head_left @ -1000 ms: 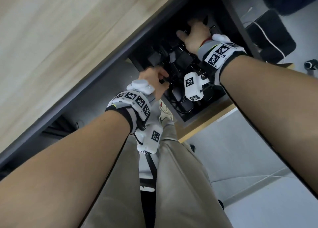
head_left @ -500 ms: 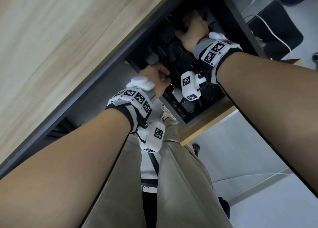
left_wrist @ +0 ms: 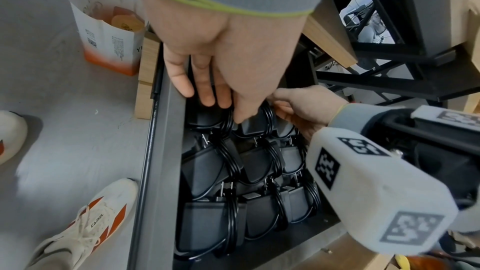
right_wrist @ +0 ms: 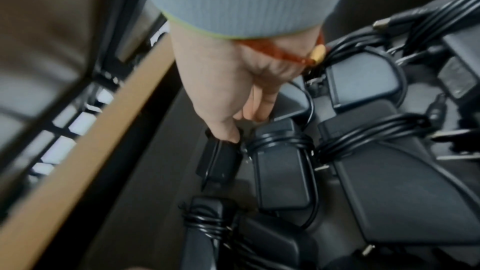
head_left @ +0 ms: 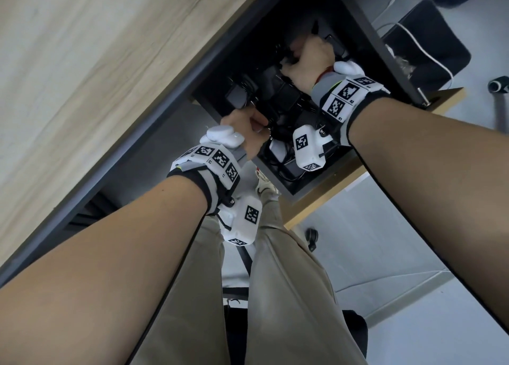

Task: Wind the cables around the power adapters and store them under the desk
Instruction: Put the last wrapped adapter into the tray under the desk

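Observation:
Several black power adapters (left_wrist: 210,174) with cables wound round them lie packed in rows in a dark drawer (left_wrist: 166,130) under the desk (head_left: 82,75). My left hand (left_wrist: 207,98) reaches in at the drawer's far left corner; its straight fingers (left_wrist: 205,93) and thumb press on the end adapters there. My right hand (right_wrist: 233,128) is further along that end row. Its thumb and curled fingers pinch a small black adapter (right_wrist: 221,163) beside a cable-wrapped one (right_wrist: 280,171). In the head view both hands, left (head_left: 248,127) and right (head_left: 308,59), are inside the drawer (head_left: 311,183).
A white and orange paper bag (left_wrist: 109,34) stands on the floor beside the drawer. My shoes (left_wrist: 85,225) are by its near side. Black desk frame bars (left_wrist: 389,77) run behind the drawer. A black bag with a white cable (head_left: 429,42) lies on the floor beyond.
My right hand's thumb no longer sticks out; the hand has curled down among the adapters. My left hand stays at the drawer's edge.

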Available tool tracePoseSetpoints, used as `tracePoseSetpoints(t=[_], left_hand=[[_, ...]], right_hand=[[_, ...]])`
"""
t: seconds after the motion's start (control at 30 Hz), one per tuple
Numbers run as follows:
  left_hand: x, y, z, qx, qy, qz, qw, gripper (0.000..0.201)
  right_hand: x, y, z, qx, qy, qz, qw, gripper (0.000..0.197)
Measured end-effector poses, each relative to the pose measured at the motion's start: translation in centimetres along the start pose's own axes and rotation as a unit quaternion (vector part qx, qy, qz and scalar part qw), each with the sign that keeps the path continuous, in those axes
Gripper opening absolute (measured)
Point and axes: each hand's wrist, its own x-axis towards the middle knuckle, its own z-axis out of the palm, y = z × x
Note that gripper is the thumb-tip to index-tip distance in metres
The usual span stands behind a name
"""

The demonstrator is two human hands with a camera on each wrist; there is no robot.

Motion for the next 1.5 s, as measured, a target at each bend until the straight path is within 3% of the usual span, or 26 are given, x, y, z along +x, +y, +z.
tracePoseSetpoints(t=[0.2,0.3,0.37,0.43,0.53,0.6,0.67,0.8,0.9,0.93,1.0,1.1,1.3,1.5], left_hand=[[-1.7,2.3,0.1,-0.008,-0.022,-0.008,1.000,0.012],[-2.9,3.6,0.5,-0.016,-0.031,-0.002,0.999,0.009],[-3.8,4.5,1.0,-0.024,-0.051,0.010,0.998,0.007],[-4.4,5.1,1.3,-0.014,-0.080,0.016,0.997,0.007],[-5.1,6.1,2.0,0.040,-0.135,0.026,0.990,0.010],[-5.4,6.6,2.3,0.059,-0.153,0.024,0.986,0.018],[-5.6,6.6,2.5,0.065,-0.167,0.018,0.984,0.023],[-6.2,6.4,2.5,0.071,-0.212,0.014,0.975,0.038],[-6.3,5.8,2.2,0.108,-0.240,0.015,0.965,0.040],[-6.4,5.6,2.1,0.112,-0.245,0.018,0.963,0.049],[-6.3,5.1,1.7,0.122,-0.212,0.028,0.969,0.067],[-6.0,4.3,0.7,0.138,-0.157,0.014,0.978,0.060],[-4.5,2.0,-2.0,0.114,-0.110,-0.003,0.987,0.084],[-1.1,-0.6,-2.9,0.128,-0.051,-0.035,0.990,0.097]], right_hand=[[-7.1,4.0,-4.2,0.061,0.026,0.036,0.997,0.041],[-12.0,6.7,-5.8,0.028,0.085,0.149,0.985,0.054],[-15.1,8.0,-6.6,-0.003,0.120,0.253,0.960,0.073],[-16.7,8.8,-5.8,0.062,0.101,0.324,0.939,0.089],[-17.4,9.0,-4.6,0.203,0.071,0.337,0.917,0.101],[-17.1,8.7,-4.7,0.213,0.068,0.342,0.913,0.097],[-16.8,8.2,-5.4,0.206,0.055,0.345,0.914,0.079],[-16.0,7.0,-6.0,0.197,0.006,0.306,0.931,0.064],[-14.4,5.4,-5.6,0.208,0.007,0.259,0.943,0.065],[-13.9,4.7,-5.5,0.216,0.008,0.242,0.946,0.066],[-12.8,3.5,-5.1,0.233,0.000,0.207,0.950,0.068],[-11.3,2.2,-4.7,0.258,-0.013,0.161,0.953,0.059],[-7.1,-0.4,-3.4,0.277,-0.049,0.073,0.957,0.056],[-3.2,-2.9,-2.0,0.280,-0.098,-0.018,0.955,0.083]])
